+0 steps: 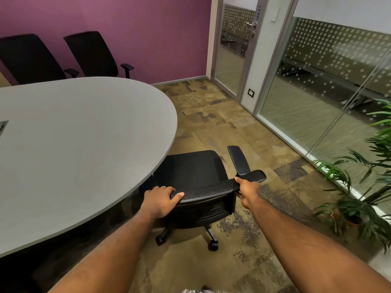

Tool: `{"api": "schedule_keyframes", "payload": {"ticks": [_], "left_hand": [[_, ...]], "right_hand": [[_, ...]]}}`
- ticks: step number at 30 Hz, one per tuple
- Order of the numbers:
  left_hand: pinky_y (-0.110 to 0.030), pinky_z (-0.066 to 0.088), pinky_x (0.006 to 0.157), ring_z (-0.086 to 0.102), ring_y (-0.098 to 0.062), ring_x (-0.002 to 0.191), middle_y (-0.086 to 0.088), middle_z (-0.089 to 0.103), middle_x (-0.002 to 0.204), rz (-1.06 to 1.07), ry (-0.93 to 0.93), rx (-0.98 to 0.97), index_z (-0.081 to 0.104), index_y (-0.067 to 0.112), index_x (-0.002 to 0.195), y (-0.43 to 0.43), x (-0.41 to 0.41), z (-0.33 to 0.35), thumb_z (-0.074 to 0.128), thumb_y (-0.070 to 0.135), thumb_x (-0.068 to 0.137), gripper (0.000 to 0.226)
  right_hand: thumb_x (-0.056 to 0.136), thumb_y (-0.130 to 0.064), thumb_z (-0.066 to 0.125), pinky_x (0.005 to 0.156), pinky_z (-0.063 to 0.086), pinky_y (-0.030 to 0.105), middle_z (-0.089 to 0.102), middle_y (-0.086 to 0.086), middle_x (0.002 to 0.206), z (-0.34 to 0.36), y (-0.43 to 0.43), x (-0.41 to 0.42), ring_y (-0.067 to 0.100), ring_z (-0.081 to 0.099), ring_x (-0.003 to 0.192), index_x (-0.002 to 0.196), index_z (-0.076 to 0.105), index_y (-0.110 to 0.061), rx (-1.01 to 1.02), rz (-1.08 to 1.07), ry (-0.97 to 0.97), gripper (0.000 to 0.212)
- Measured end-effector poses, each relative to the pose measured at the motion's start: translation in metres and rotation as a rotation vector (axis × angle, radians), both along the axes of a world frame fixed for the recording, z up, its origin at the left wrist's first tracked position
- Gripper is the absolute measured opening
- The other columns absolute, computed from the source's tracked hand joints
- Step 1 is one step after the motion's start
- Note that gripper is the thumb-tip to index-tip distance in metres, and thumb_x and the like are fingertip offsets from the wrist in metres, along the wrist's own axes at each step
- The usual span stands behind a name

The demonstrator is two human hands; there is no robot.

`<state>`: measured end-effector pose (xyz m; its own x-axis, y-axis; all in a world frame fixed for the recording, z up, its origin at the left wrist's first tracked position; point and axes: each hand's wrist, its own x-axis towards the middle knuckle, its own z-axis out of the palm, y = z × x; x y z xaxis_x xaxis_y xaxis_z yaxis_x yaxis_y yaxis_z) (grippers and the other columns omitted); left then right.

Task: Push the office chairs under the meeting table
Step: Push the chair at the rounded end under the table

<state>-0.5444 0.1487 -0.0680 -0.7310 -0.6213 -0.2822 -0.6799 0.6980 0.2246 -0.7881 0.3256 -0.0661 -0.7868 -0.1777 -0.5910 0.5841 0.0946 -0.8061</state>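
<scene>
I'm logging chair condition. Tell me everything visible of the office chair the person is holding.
The office chair is black and upright: fabric-looking seat, perforated backrest top, one visible armrest on its right, and a castor base on the carpet. It faces the meeting table, seat edge partly under the rounded end. The left hand grips the backrest's top near one end, the right hand near the other.
</scene>
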Motion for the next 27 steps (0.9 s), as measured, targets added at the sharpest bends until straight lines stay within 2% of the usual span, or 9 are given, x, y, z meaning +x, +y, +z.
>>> {"api": "schedule_keyframes", "payload": {"ticks": [3,7,9,13,19,24,27], "left_hand": [[-0.051,0.041,0.107,0.054,-0.02,0.121,0.006,0.062,0.131,-0.018,-0.019,0.02,0.055,0.033,0.134,0.004,0.014,-0.002,0.023,0.079,0.091,0.071],[-0.054,0.037,0.107,0.054,-0.019,0.12,0.007,0.062,0.128,-0.033,-0.002,0.009,0.058,0.034,0.127,0.01,0.032,-0.003,0.019,0.083,0.087,0.074],[-0.053,0.037,0.105,0.054,-0.019,0.118,0.007,0.063,0.126,-0.053,0.007,-0.01,0.06,0.033,0.124,0.016,0.044,-0.006,0.018,0.085,0.085,0.077],[-0.048,0.039,0.098,0.054,-0.016,0.107,0.009,0.063,0.114,-0.052,0.021,-0.02,0.061,0.032,0.109,0.028,0.066,-0.007,0.016,0.091,0.078,0.08],[-0.042,0.039,0.088,0.046,-0.012,0.09,0.011,0.058,0.098,-0.06,0.051,-0.07,0.057,0.033,0.096,0.046,0.095,-0.008,0.009,0.095,0.072,0.082],[-0.043,0.038,0.088,0.047,-0.012,0.088,0.012,0.054,0.091,-0.058,0.09,-0.079,0.057,0.033,0.091,0.057,0.118,-0.008,0.01,0.095,0.072,0.08],[-0.042,0.037,0.087,0.048,-0.013,0.089,0.011,0.055,0.092,-0.058,0.095,-0.064,0.056,0.033,0.089,0.059,0.13,-0.005,0.014,0.095,0.073,0.077]], "right_hand": [[0.09,0.001,0.069,0.08,0.053,0.042,0.061,0.022,0.129,0.003,0.008,0.015,0.036,0.063,0.112,0.135,0.043,0.001,0.002,-0.024,-0.007,0.052],[0.09,0.002,0.068,0.07,0.052,0.04,0.063,0.021,0.125,0.007,0.02,0.033,0.029,0.063,0.094,0.129,0.049,0.003,0.033,-0.029,0.0,0.043],[0.091,0.001,0.068,0.07,0.051,0.039,0.063,0.02,0.123,0.006,0.03,0.044,0.027,0.063,0.091,0.128,0.049,0.002,0.049,-0.039,0.005,0.042],[0.091,-0.001,0.068,0.056,0.048,0.032,0.064,0.017,0.117,0.008,0.046,0.07,0.02,0.062,0.078,0.13,0.05,0.002,0.068,-0.051,0.02,0.044],[0.093,-0.011,0.07,0.056,0.05,0.035,0.065,0.02,0.123,0.014,0.072,0.1,0.03,0.065,0.1,0.132,0.048,0.0,0.137,0.041,0.038,0.046],[0.096,-0.021,0.067,0.039,0.05,0.025,0.069,0.02,0.116,0.02,0.088,0.121,0.026,0.069,0.074,0.128,0.053,-0.002,0.214,0.193,0.052,0.04],[0.097,-0.024,0.066,0.04,0.052,0.025,0.07,0.02,0.116,0.02,0.093,0.128,0.026,0.073,0.066,0.131,0.049,-0.003,0.241,0.268,0.055,0.043]]}}
